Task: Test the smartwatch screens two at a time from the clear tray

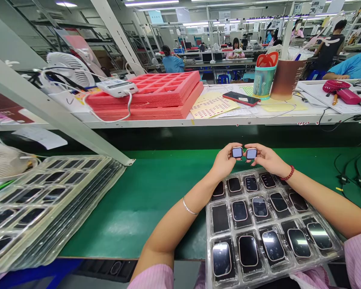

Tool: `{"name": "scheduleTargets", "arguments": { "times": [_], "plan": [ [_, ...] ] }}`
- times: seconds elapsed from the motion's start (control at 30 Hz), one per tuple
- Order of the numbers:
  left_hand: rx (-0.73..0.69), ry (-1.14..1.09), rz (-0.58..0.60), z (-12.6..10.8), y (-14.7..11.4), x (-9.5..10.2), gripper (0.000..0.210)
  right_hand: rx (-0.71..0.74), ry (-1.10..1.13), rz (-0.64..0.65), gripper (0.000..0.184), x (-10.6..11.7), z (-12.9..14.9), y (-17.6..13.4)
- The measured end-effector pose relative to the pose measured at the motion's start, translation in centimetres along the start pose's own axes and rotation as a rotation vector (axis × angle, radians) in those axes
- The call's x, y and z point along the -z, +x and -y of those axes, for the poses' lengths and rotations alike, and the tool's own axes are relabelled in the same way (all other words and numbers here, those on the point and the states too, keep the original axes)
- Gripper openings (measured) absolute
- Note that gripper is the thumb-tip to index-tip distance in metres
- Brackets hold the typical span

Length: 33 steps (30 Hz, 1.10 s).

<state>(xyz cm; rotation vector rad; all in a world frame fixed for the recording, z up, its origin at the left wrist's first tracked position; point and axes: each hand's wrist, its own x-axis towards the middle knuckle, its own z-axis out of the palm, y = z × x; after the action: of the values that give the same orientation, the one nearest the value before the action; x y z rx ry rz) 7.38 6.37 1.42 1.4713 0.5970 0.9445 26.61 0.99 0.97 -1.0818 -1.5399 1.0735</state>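
My left hand [225,161] pinches a smartwatch body [237,152] with a lit, pale screen. Close beside it, my right hand [266,157] grips a second smartwatch body [252,153], its screen lit too. Both are held up past the far edge of a clear plastic tray [233,230]. Rows of watch bodies without straps sit in the tray's pockets, most with dark screens, such as the watch [248,251] in the near row. A few in the far row show text on their screens. One pocket [220,218] at the left holds no watch.
A tall stack of similar filled trays [57,200] stands at the left on the green bench mat [132,192]. Above the bench runs a white shelf [168,123] with red foam trays [156,96], a phone [241,98] and cups. Black cables [353,178] lie at the right.
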Motion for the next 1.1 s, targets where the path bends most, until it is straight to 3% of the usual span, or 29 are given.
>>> {"name": "scheduleTargets", "arguments": {
  "times": [0.37,0.9,1.1],
  "plan": [
    [0.001,0.054,-0.033,0.0,-0.1,0.0,0.041,0.029,-0.093,-0.054,0.043,-0.3,0.4,-0.4],
    [-0.006,0.073,-0.062,-0.4,-0.3,-0.1,0.045,0.033,-0.117,-0.042,0.040,-0.4,0.8,-0.5],
    [-0.033,0.097,-0.055,-0.3,-0.3,0.0,0.037,0.041,-0.109,-0.019,0.041,-0.4,0.8,-0.5]
  ]
}}
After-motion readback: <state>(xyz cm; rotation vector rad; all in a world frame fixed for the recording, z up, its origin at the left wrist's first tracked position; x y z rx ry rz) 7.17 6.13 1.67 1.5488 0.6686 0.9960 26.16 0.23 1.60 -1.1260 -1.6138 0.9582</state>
